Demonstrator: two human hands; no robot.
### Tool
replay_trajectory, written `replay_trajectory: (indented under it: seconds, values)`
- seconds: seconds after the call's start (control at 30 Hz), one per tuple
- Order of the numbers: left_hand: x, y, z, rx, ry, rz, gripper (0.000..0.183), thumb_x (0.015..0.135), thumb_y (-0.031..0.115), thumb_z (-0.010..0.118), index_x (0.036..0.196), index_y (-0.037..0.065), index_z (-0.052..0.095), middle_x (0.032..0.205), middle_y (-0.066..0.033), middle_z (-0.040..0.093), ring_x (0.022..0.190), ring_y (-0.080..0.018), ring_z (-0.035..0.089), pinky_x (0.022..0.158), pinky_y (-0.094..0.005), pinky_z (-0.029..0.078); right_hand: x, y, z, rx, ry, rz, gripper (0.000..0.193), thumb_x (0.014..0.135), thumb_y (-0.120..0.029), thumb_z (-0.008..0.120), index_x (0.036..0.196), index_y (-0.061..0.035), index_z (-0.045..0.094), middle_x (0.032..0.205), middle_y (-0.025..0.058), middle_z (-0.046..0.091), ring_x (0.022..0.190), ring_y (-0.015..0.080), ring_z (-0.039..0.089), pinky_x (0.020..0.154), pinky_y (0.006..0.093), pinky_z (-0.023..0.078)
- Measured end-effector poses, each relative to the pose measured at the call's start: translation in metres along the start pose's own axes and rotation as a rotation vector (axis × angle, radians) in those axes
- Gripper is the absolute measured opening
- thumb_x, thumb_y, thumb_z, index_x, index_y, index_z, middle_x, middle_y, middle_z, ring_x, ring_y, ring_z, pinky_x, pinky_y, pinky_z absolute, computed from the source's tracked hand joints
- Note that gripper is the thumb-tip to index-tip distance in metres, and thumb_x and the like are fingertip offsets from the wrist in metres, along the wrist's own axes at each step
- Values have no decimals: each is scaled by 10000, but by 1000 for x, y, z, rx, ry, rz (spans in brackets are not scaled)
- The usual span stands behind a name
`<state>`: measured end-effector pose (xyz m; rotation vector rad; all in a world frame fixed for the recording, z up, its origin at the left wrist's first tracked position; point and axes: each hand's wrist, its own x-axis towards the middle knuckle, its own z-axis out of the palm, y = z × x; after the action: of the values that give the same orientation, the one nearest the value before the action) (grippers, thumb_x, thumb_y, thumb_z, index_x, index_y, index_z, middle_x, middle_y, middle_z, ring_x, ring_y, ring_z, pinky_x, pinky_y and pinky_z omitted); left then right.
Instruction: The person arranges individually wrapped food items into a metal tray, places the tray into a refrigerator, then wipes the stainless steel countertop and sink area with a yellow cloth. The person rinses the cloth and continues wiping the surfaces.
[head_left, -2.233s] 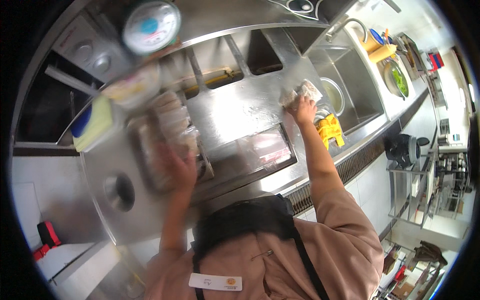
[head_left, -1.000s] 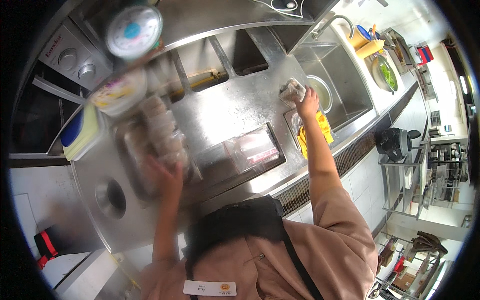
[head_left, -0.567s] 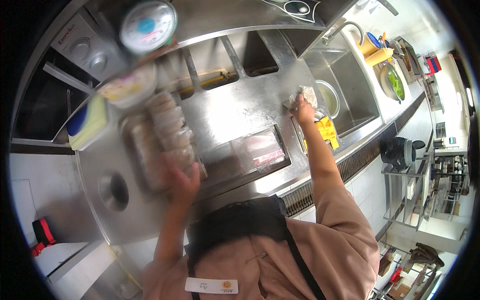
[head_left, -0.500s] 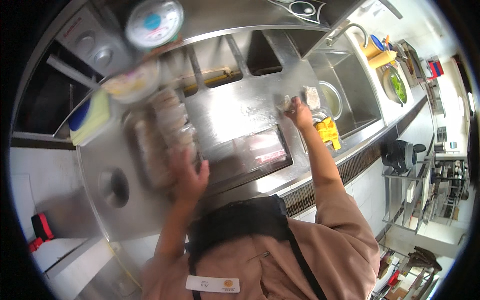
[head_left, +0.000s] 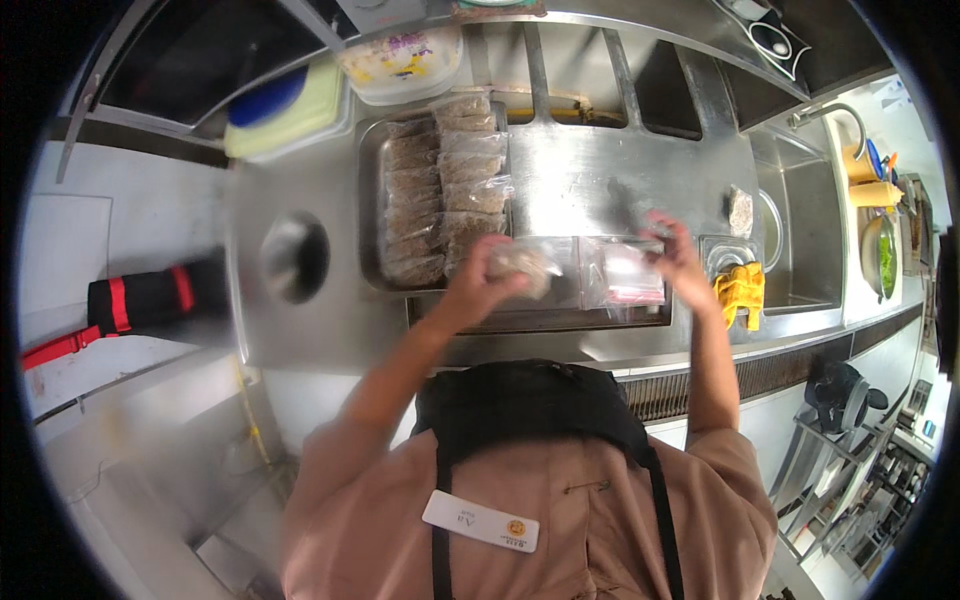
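My left hand [head_left: 478, 285] is closed around a small clear plastic bag [head_left: 525, 268] with beige-brown food in it. This hand is just beyond the front right corner of a steel tray [head_left: 370, 215], where similar bags of brown food [head_left: 465, 175] lie in two rows. Flat empty-looking clear bags with red strips [head_left: 635, 275] lie in a stack between my hands. At the stack's right edge is my right hand [head_left: 682, 265], fingers curled in a pinch and blurred; something small and greyish shows at their tips. Another filled bag [head_left: 740, 212] sits farther right.
A yellow cloth [head_left: 740, 292] lies at the counter's right front, beside the sink [head_left: 800, 220]. A round hole [head_left: 297, 257] opens in the steel counter on the left. Behind the tray stand a white tub [head_left: 410, 75] and a lidded container [head_left: 310, 120]. Slots cut the counter's back.
My left hand has lifted from the tray and moved right, now with a filled bag. My right hand has come nearer, to the flat bags. The view has turned and shifted.
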<state>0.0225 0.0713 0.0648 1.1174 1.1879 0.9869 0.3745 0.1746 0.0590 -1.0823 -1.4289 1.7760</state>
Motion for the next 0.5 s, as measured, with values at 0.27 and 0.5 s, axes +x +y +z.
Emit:
replay_trajectory:
  seconds: [0.27, 0.5]
  values:
    - [-8, -34, -50, 674, 184, 128, 578, 871, 335, 643, 1305, 46, 394, 1235, -176, 440, 1151, -306, 443, 973, -449, 360, 43, 54, -225, -1344, 1073, 459, 700, 807, -526, 605, 1327, -78, 469, 1304, 242, 495, 1204, 424, 475, 1013, 484, 377]
    - [-15, -53, -38, 1151, 316, 276, 695, 912, 402, 509, 1456, 48, 261, 1458, -189, 278, 1311, -406, 273, 1058, -517, 209, 66, 69, -275, -898, 771, 446, 1055, 662, -605, 732, 1391, 49, 340, 1353, 289, 445, 1248, 383, 465, 1033, 399, 380]
